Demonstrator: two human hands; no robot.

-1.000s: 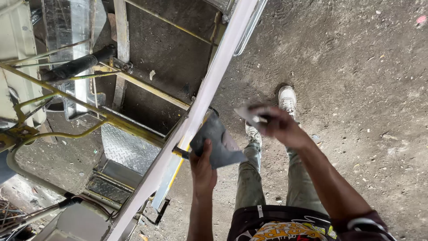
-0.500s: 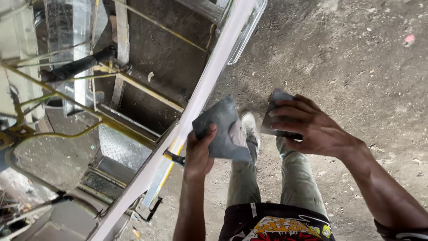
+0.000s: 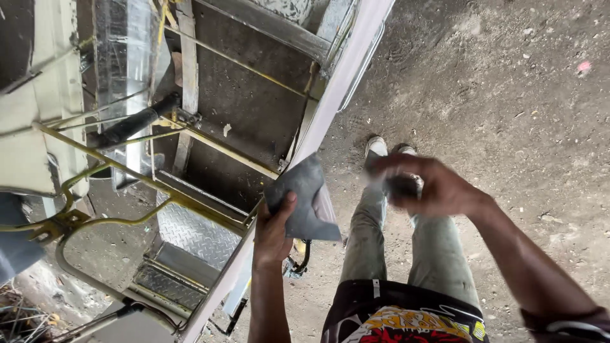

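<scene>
While the left hand (image 3: 274,232) pinches a grey sheet (image 3: 304,202), the blurred right hand (image 3: 427,185) is curled around something dark

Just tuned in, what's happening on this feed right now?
A person stands on bare dirt ground beside an open vehicle body with a white edge panel. The left hand grips a grey sheet, probably sandpaper, pressed near that white edge. The right hand is held out over the person's shoes, closed around something small and dark; it is motion-blurred, so I cannot tell what. Yellow metal railings and a tread-plate step lie inside the opening.
</scene>
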